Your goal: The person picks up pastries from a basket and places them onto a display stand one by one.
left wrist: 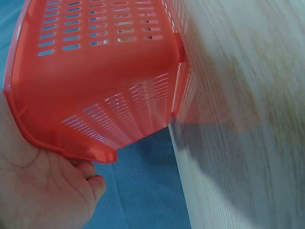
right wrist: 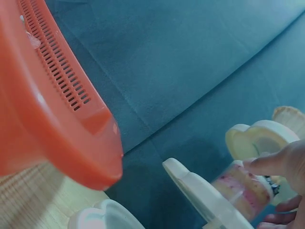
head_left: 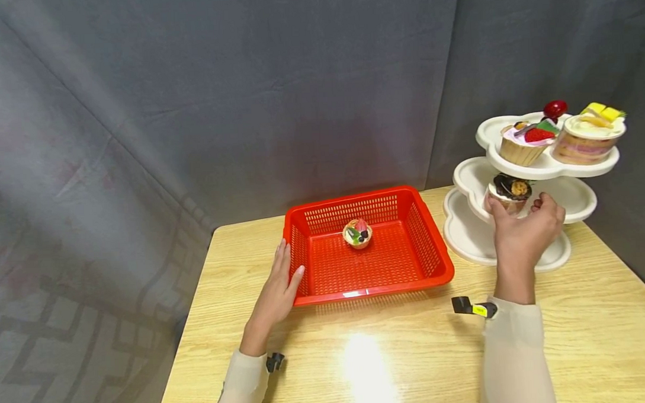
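My right hand (head_left: 526, 233) is at the middle tier of a white three-tier cake stand (head_left: 573, 198). Between its thumb and fingers it holds a small layered cake (head_left: 506, 198) with a dark, chocolate-like top. Pink and tan layers of this cake (right wrist: 245, 191) show in the right wrist view, with the thumb (right wrist: 267, 164) against its side. The red plastic basket (head_left: 352, 293) stands in the middle of the table, and a fruit tart (head_left: 358, 234) lies inside. On the basket's left rim rests my left hand (head_left: 275, 292), its fingers straight along the edge.
On the top tier sit a cupcake (head_left: 525, 147) with a strawberry, a layered cake (head_left: 589, 139) with yellow pieces, and a red cherry (head_left: 555, 109) behind. A grey curtain (head_left: 319, 95) hangs behind the wooden table (head_left: 413, 352).
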Demonstrator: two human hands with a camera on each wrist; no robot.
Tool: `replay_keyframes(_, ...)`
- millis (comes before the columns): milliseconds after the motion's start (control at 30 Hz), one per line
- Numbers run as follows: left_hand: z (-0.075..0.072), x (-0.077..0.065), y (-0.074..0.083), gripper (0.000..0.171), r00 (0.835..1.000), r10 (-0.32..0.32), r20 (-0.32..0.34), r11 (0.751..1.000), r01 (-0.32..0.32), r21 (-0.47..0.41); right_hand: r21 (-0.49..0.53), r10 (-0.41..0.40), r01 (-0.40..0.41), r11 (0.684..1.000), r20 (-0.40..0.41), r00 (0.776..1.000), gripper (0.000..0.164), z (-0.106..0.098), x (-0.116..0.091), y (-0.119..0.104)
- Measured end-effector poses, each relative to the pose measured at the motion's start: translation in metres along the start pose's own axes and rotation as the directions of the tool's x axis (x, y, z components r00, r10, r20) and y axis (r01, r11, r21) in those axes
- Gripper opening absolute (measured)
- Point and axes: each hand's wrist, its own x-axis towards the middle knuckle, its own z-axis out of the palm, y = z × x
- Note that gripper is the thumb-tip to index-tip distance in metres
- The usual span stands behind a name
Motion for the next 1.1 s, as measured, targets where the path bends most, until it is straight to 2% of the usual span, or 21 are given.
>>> replay_keyframes(433,0.002,0.002,-0.003,0.071,1.000,0.019,-0.015,1.000,-0.019,-0.012,0.020,-0.099,0.099,0.995,-0.022,0.995,0.072,-0.017,-0.022,0.001)
replay_keyframes(600,0.002,0.000,-0.002,0.073,1.000,0.013,-0.011,1.000,-0.013,-0.011,0.071,-0.086,0.084,0.994,0.020,0.996,0.067,-0.018,-0.029,-0.002)
replay_keyframes(733,0.002,-0.001,-0.002,0.073,1.000,0.009,-0.006,1.000,-0.009,-0.012,0.088,-0.121,0.115,0.989,0.070,0.990,0.064,-0.016,-0.038,-0.007)
replay_keyframes(833,0.002,0.000,-0.003,0.071,1.000,0.016,-0.011,1.000,-0.016,-0.017,0.116,-0.187,0.173,0.978,0.124,0.975,0.063,-0.012,-0.044,-0.012)
replay_keyframes(933,0.003,0.001,-0.004,0.071,1.000,0.017,-0.013,1.000,-0.017,-0.016,0.154,-0.244,0.214,0.965,0.210,0.947,0.064,-0.006,-0.048,-0.019)
replay_keyframes(1033,0.003,0.001,-0.005,0.072,1.000,0.012,-0.007,1.000,-0.012,-0.014,0.161,-0.295,0.257,0.953,0.307,0.905,0.064,-0.001,-0.054,-0.026)
replay_keyframes(1100,0.002,0.001,-0.005,0.073,1.000,0.013,-0.007,1.000,-0.013,-0.010,0.164,-0.338,0.298,0.940,0.367,0.866,0.064,0.003,-0.057,-0.030)
